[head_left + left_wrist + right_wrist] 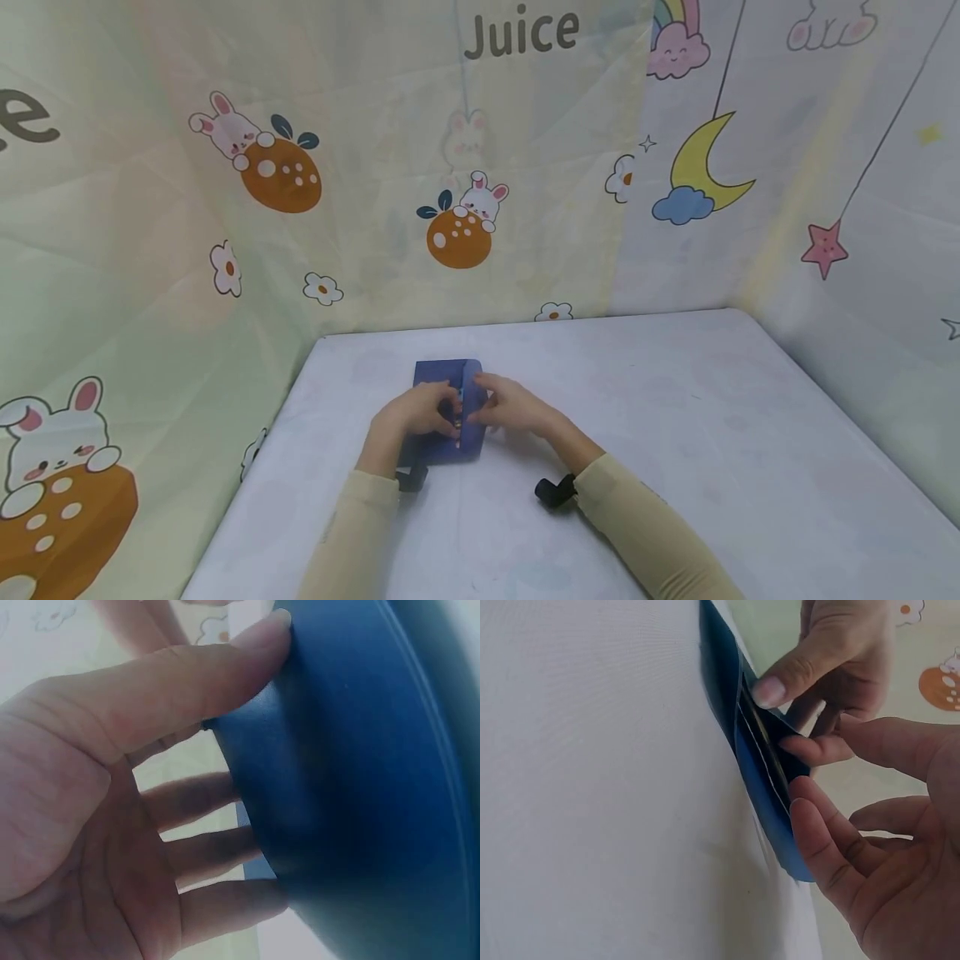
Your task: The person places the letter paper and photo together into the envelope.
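A flat blue folder-like case (pixel 438 450) lies on the table in the head view, with a flap raised along its right side. My left hand (pixel 420 408) pinches an edge of it; in the left wrist view the thumb rests on the blue face (pixel 352 765) and the other fingers pass behind the edge. My right hand (pixel 513 404) is at the flap with loosely bent fingers, thumb apart from the fingers. In the right wrist view its fingertips touch the rim of the opened case (pixel 754 780), where a dark inside and a thin pale edge show.
The white table (pixel 637 400) extends around the case, its far edge meeting a printed cloth wall (pixel 375 250) with cartoon rabbits and flowers. A black wrist camera (pixel 555 492) sits at the right sleeve, another (pixel 411 477) at the left.
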Demonstrator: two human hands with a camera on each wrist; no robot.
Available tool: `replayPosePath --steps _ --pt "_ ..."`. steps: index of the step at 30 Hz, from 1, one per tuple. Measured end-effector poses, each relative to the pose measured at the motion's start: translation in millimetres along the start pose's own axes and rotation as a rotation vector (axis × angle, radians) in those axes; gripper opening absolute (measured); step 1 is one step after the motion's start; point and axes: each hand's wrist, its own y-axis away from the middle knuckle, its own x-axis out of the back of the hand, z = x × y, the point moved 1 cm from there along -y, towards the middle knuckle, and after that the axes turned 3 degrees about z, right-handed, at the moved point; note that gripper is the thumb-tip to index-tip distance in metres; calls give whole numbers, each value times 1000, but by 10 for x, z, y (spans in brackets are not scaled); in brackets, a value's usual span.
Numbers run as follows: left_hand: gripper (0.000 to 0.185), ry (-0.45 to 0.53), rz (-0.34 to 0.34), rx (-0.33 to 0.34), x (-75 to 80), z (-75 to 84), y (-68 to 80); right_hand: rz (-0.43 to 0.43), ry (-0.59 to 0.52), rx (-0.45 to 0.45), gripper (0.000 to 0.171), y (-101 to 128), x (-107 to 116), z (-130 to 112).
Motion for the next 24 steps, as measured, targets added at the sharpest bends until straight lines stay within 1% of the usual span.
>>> replayPosePath --steps 3,5,8,10,11,15,18,21,24 --pt "31 -22 -18 30 -18 34 -2 7 4 -2 85 2 32 12" --pt "30 -33 -26 42 -33 51 -3 24 26 -5 84 0 52 26" --pt "33 -46 -34 54 -49 71 -5 67 107 -19 82 -1 92 45" --pt "39 -47 -36 65 -59 87 -4 108 191 -11 79 1 121 54" --pt "44 -47 -38 75 -62 93 -3 128 253 -5 77 2 134 59" --pt "65 -58 -40 110 -69 128 7 208 551 30 76 5 172 95" --pt "77 -77 -35 134 -69 156 17 248 723 26 80 12 186 115" --pt "82 -80 -21 147 -63 186 22 262 805 -1 84 18 194 119" --pt "84 -100 27 122 -56 204 11 271 854 -34 85 17 199 128"
